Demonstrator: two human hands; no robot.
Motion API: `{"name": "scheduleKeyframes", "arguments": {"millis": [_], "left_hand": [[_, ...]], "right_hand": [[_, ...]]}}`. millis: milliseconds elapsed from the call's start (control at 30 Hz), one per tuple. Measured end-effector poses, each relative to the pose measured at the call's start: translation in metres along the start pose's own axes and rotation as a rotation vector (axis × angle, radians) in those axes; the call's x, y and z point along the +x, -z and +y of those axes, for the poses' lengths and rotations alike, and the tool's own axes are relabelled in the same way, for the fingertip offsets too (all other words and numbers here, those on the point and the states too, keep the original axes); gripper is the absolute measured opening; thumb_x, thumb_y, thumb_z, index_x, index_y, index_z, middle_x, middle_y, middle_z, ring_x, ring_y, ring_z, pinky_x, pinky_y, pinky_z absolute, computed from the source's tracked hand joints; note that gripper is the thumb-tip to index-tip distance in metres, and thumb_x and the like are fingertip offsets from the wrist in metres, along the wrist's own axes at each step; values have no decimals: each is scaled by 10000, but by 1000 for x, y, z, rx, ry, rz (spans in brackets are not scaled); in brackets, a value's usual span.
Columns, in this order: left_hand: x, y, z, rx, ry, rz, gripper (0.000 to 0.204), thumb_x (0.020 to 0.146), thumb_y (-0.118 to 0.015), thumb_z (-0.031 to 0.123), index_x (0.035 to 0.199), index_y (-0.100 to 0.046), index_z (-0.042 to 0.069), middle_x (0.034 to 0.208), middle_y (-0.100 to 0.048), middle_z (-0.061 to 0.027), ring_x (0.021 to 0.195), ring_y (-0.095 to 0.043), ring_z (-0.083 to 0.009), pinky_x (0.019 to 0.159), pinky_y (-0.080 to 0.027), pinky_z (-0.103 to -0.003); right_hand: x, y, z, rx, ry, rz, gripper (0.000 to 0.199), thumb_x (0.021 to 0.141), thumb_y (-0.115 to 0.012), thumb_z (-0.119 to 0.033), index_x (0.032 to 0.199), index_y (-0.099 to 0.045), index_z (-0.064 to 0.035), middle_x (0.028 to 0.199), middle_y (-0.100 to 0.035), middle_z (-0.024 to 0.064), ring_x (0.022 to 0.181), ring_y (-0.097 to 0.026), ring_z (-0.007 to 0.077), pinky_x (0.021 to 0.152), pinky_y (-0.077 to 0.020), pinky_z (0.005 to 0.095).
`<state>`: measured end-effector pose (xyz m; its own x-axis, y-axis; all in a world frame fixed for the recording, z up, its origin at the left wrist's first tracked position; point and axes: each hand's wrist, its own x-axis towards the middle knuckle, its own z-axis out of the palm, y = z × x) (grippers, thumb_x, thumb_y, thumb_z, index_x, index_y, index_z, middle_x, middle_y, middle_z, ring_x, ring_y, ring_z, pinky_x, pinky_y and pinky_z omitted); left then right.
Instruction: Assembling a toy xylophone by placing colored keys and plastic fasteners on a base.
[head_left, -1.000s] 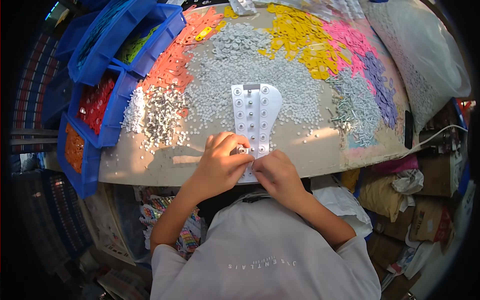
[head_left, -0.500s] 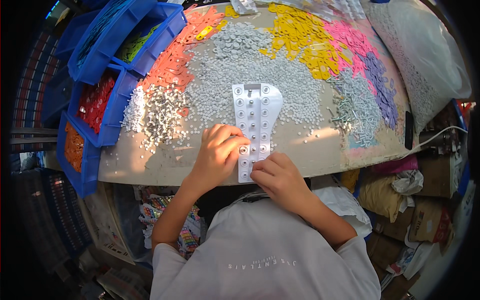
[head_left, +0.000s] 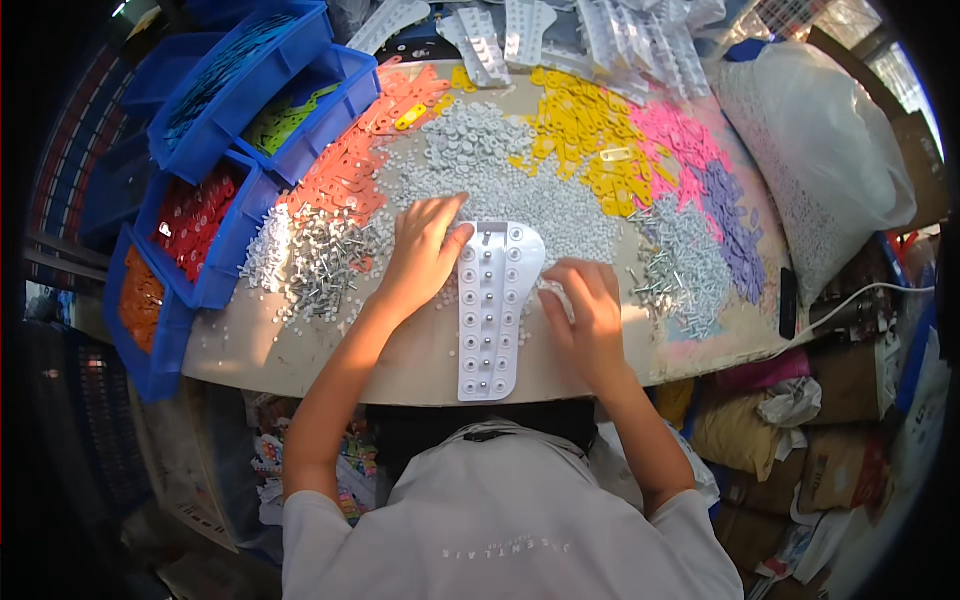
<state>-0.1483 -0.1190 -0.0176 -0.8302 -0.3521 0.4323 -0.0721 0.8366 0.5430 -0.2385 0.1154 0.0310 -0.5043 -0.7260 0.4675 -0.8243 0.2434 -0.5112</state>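
A white plastic holder [head_left: 488,330] lies lengthwise near the table's front edge, its far end wider and rounded to the right. Two rows of round sockets with small rings flank a middle channel holding several metal pins. My left hand [head_left: 425,255] is open beside its far left corner, fingers stretched over the edge of a spread of small pale grey rings [head_left: 575,215]. To the right of the holder, my right hand [head_left: 590,315] hovers with bent fingers apart from the thumb; nothing shows in it. Metal screws or pins [head_left: 320,260] lie in a heap left of my left hand.
Heaps of coral [head_left: 335,150], yellow [head_left: 580,130], pink [head_left: 685,140] and purple [head_left: 735,230] flat pieces ring the table. Blue bins [head_left: 215,240] stand left. More screws [head_left: 690,270] and a full clear bag [head_left: 820,140] are right. White holders [head_left: 480,45] lie at the back.
Both hands have left the near part of the holder. My left hand has moved to its far left corner, my right hand out to the right. The whole view has shifted, showing more of the back.
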Motion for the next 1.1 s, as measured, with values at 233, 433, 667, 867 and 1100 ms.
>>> {"name": "scheduleKeyframes", "arguments": {"millis": [233, 433, 667, 867, 1100], "left_hand": [[9, -5, -2, 55, 40, -94, 174, 970, -608, 225, 977, -726, 96, 980, -682, -38, 1017, -572, -235, 918, -359, -394], [56, 2, -24, 102, 31, 45, 111, 904, -675, 188, 875, -712, 88, 875, -660, -61, 939, -595, -262, 868, -393, -411], [87, -17, -60, 101, -20, 55, 48, 821, -748, 125, 856, -737, 95, 826, -655, -53, 919, -615, -254, 867, -418, -406], [88, -26, -60, 219, -103, 8, 46, 769, -771, 95, 801, -745, 116, 836, -652, -42, 930, -598, -243, 867, -411, -394], [89, -30, -67, 182, -114, 72, 51, 754, -765, 87, 770, -724, 112, 845, -649, -55, 928, -600, -259, 864, -414, -402]], "right_hand": [[89, -31, 65, -34, 2, 23, 191, 885, -671, -64, 1074, -682, -41, 1038, -664, 141, 1031, -586, 344, 926, -460, 439], [158, -81, 121, 46, -74, -18, 127, 867, -670, -46, 986, -697, -14, 923, -700, 168, 918, -644, 354, 851, -503, 447], [169, -99, 130, 157, -206, -122, 114, 813, -743, -56, 841, -665, 22, 731, -683, 165, 694, -664, 324, 679, -527, 410], [164, -93, 126, 119, -232, -131, 130, 833, -734, -60, 826, -631, 19, 799, -690, 162, 735, -645, 306, 684, -507, 407], [128, -53, 68, 253, -204, -163, 94, 864, -699, -47, 927, -652, 6, 891, -689, 154, 850, -634, 294, 749, -505, 389]]}}
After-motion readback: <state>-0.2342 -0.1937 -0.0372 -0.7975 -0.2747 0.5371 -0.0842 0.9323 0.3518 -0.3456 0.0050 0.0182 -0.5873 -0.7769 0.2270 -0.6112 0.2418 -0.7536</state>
